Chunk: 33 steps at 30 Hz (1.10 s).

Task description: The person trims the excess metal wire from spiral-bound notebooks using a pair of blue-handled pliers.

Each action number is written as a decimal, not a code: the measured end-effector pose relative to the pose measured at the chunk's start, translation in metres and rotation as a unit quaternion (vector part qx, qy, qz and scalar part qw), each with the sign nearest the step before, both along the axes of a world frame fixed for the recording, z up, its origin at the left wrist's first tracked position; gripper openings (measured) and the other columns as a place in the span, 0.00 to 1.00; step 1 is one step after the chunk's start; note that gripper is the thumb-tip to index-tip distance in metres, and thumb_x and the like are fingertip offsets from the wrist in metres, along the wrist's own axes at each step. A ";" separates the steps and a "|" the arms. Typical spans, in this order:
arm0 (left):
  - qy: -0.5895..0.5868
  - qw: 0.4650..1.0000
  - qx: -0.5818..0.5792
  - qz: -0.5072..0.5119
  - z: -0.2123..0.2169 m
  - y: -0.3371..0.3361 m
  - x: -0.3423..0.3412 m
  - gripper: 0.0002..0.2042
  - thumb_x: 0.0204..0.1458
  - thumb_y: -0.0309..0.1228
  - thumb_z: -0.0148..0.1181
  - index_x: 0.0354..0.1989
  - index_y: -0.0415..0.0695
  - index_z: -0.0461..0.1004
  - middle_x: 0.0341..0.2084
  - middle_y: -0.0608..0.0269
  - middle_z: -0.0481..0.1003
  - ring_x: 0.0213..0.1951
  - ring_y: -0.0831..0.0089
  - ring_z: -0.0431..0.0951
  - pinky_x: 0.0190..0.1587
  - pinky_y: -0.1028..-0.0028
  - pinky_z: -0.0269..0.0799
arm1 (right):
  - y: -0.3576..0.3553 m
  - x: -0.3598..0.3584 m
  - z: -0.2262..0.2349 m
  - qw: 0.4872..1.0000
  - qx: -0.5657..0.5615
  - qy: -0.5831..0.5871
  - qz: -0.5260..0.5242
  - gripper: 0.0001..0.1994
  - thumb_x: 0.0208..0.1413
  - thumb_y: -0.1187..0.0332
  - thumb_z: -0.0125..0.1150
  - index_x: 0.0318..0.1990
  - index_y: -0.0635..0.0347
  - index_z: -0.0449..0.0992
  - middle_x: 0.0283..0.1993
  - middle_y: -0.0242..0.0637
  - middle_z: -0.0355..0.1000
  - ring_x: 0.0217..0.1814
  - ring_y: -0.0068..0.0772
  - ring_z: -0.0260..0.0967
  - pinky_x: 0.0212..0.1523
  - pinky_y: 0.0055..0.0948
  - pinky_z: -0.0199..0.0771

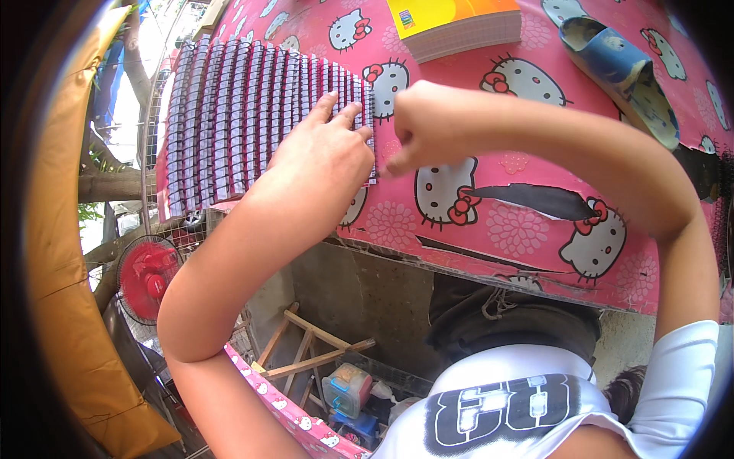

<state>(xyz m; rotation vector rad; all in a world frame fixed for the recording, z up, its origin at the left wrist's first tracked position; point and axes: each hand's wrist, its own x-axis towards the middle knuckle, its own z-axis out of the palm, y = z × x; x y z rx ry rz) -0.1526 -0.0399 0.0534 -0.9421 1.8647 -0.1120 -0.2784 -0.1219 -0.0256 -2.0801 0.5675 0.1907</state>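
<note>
Lined-up spirals point(223, 122) are touched by the left hand point(325, 148), fingers spread; the right hand point(417, 126) is curled, its hold unclear.

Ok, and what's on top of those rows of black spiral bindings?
The left hand lies over the right end of the rows of black spiral bindings, its back showing. What lies directly beneath that hand is covered and can't be seen.

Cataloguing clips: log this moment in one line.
left hand: spread on spiral bindings; right hand: curled by their right end, contact unclear; nearby: yellow-covered paper stack, blue slipper
</note>
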 end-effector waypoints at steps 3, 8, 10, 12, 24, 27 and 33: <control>0.026 0.999 -0.028 -0.031 -0.006 0.001 0.009 0.26 0.43 0.28 0.63 0.56 0.47 0.72 0.61 0.62 0.66 0.66 0.65 0.59 0.69 0.60 0.47 | -0.009 0.002 -0.003 0.975 0.211 0.036 -0.058 0.24 0.51 0.55 0.65 0.32 0.76 0.77 0.24 0.51 0.74 0.18 0.35 0.75 0.21 0.31 0.77; 0.004 0.999 -0.021 -0.036 -0.008 0.003 0.007 0.27 0.44 0.28 0.61 0.58 0.49 0.71 0.62 0.65 0.65 0.67 0.65 0.58 0.70 0.58 0.45 | 0.011 -0.010 -0.002 0.984 -0.155 -0.066 0.049 0.21 0.47 0.55 0.68 0.39 0.67 0.77 0.37 0.48 0.75 0.42 0.47 0.74 0.42 0.40 0.75; -0.005 1.000 -0.009 -0.019 -0.010 0.000 -0.002 0.26 0.45 0.28 0.61 0.58 0.49 0.71 0.60 0.65 0.67 0.67 0.65 0.59 0.70 0.57 0.45 | 0.005 -0.017 -0.027 0.955 -0.265 -0.128 0.047 0.19 0.45 0.55 0.68 0.36 0.63 0.79 0.36 0.42 0.75 0.41 0.41 0.75 0.39 0.40 0.75; -0.025 1.000 -0.003 0.005 -0.008 -0.002 -0.006 0.25 0.46 0.28 0.60 0.57 0.48 0.72 0.59 0.65 0.69 0.66 0.65 0.59 0.70 0.55 0.44 | 0.006 -0.019 -0.042 0.921 -0.341 -0.185 0.038 0.18 0.44 0.55 0.68 0.36 0.60 0.79 0.37 0.39 0.75 0.42 0.38 0.74 0.39 0.40 0.73; 0.003 0.999 0.014 0.031 -0.005 -0.005 -0.009 0.18 0.43 0.26 0.60 0.46 0.43 0.78 0.52 0.62 0.73 0.63 0.62 0.63 0.68 0.53 0.49 | 0.014 -0.013 -0.053 0.878 -0.382 -0.286 0.044 0.18 0.39 0.59 0.71 0.35 0.60 0.77 0.37 0.37 0.70 0.44 0.38 0.70 0.42 0.37 0.71; -0.003 1.000 0.012 0.023 -0.007 -0.003 -0.006 0.18 0.42 0.27 0.61 0.46 0.43 0.78 0.52 0.62 0.73 0.63 0.62 0.63 0.68 0.53 0.49 | 0.009 -0.010 -0.035 0.912 -0.331 -0.234 0.059 0.15 0.41 0.60 0.69 0.29 0.63 0.77 0.30 0.39 0.73 0.35 0.40 0.74 0.34 0.39 0.76; -0.024 1.000 0.004 -0.014 -0.009 0.000 -0.003 0.25 0.43 0.32 0.63 0.55 0.47 0.73 0.61 0.64 0.66 0.67 0.64 0.57 0.69 0.52 0.44 | -0.014 0.003 -0.003 0.994 0.103 0.002 -0.022 0.21 0.48 0.56 0.65 0.31 0.72 0.77 0.23 0.43 0.74 0.22 0.38 0.76 0.17 0.33 0.78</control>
